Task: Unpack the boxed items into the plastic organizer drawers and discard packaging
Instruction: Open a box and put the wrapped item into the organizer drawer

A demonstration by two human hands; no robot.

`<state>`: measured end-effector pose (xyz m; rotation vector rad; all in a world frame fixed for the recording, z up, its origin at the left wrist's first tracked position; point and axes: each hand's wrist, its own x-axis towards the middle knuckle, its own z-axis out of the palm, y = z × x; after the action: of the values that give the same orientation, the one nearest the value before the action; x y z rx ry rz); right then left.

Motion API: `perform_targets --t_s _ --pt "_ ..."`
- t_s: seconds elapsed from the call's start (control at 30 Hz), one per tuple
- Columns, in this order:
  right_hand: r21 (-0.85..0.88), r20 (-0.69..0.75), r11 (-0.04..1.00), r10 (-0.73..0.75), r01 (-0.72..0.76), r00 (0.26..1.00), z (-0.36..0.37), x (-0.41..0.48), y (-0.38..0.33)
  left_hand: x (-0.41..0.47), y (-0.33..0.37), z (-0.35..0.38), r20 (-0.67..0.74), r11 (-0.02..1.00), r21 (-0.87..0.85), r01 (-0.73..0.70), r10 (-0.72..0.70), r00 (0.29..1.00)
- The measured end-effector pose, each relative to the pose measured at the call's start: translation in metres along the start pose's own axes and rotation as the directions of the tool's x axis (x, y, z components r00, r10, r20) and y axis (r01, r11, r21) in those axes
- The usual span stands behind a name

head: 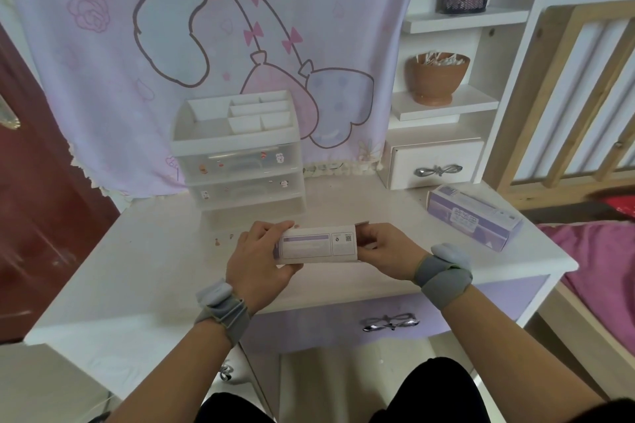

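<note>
I hold a small white and purple box (318, 245) sideways above the desk, its printed label facing me. My left hand (261, 259) grips its left end. My right hand (385, 245) pinches its right end, where a flap sticks up. Behind it stands the plastic organizer (240, 151), with open compartments on top and two clear drawers, both closed. A second purple box (472, 216) lies on the desk at the right.
The white desk (154, 268) has a small drawer unit (436, 163) and shelves at the back right, with a brown bowl (436, 77) of cotton swabs. A cartoon cloth hangs behind. A wooden bed frame (567, 96) stands at the right.
</note>
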<state>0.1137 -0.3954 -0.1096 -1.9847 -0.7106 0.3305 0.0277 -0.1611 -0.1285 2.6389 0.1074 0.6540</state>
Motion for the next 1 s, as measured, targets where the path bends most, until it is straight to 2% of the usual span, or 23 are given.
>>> perform_targets --t_s 0.13,0.27,0.47,0.7,0.87,1.0 --pt "-0.063 -0.045 0.998 -0.027 0.025 0.999 0.006 0.001 0.000 0.002 0.004 -0.003 0.015 0.998 0.051 0.037 -0.037 0.999" --pt "0.074 -0.036 0.997 0.001 0.001 0.999 0.007 -0.002 0.001 0.003 0.001 -0.008 0.047 0.992 0.113 0.064 -0.069 0.996" --pt "0.154 -0.018 0.988 0.020 -0.017 1.000 -0.002 -0.014 0.006 0.002 -0.008 -0.009 0.065 0.989 0.130 0.066 -0.075 0.995" --pt "0.304 0.007 0.953 0.000 -0.002 1.000 -0.002 -0.020 0.002 0.003 -0.008 -0.003 0.072 0.994 0.073 0.082 -0.087 0.994" --pt "0.228 -0.161 0.964 -0.099 0.135 0.982 0.006 -0.018 0.002 0.004 -0.007 -0.002 0.099 0.995 -0.004 0.099 -0.098 0.990" --pt "0.317 -0.175 0.940 -0.074 0.128 0.982 0.003 -0.015 0.005 0.005 -0.009 -0.005 0.113 0.997 -0.033 0.076 -0.071 0.991"
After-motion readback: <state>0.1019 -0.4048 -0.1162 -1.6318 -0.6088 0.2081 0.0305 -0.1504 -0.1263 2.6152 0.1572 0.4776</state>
